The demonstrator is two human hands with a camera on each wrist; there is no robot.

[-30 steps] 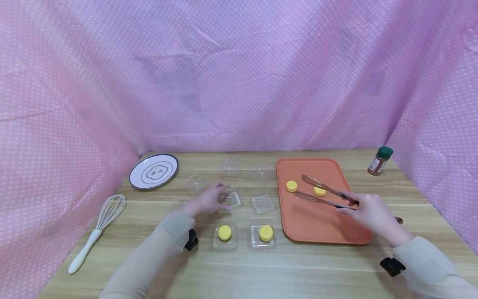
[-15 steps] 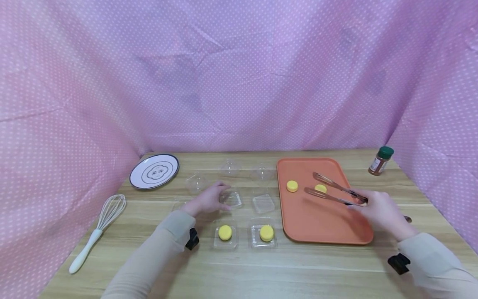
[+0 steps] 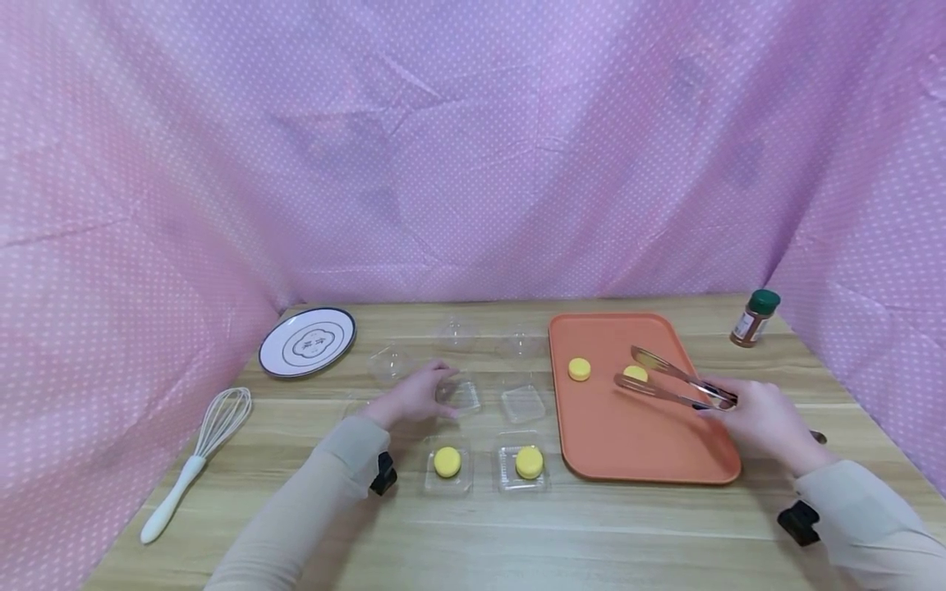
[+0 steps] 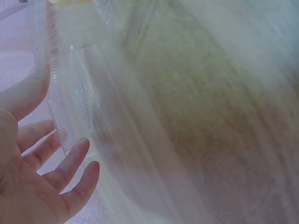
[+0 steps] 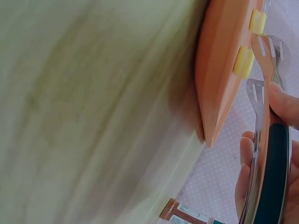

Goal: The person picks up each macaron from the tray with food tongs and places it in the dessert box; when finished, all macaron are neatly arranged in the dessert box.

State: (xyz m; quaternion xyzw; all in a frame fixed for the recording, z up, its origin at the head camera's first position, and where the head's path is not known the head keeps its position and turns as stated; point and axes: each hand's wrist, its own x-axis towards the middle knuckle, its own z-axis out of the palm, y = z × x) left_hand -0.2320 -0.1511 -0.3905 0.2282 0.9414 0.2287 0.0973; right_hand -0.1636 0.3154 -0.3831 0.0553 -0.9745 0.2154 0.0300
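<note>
In the head view my right hand (image 3: 761, 419) holds a pair of metal tongs (image 3: 665, 397) with dark grips. The tong arms are spread over the orange tray (image 3: 636, 443), their tips on either side of a yellow macaron (image 3: 636, 374). Another yellow macaron (image 3: 580, 369) lies to its left. My left hand (image 3: 414, 396) is at the left edge of a clear plastic box (image 3: 464, 396). In the left wrist view its fingers (image 4: 70, 163) are loosely bent beside the box; firm contact is unclear.
Two clear boxes nearer the front each hold a yellow macaron (image 3: 447, 462). Right of my left hand stands another clear box (image 3: 523, 404). Clear domed lids (image 3: 456, 330) lie behind. A plate (image 3: 307, 343) and whisk (image 3: 195, 464) lie left; a spice jar (image 3: 755, 318) stands right.
My right hand has drawn the tongs to the right and slightly down, bringing their tips around the right-hand macaron. The left hand has stayed nearly still beside the box.
</note>
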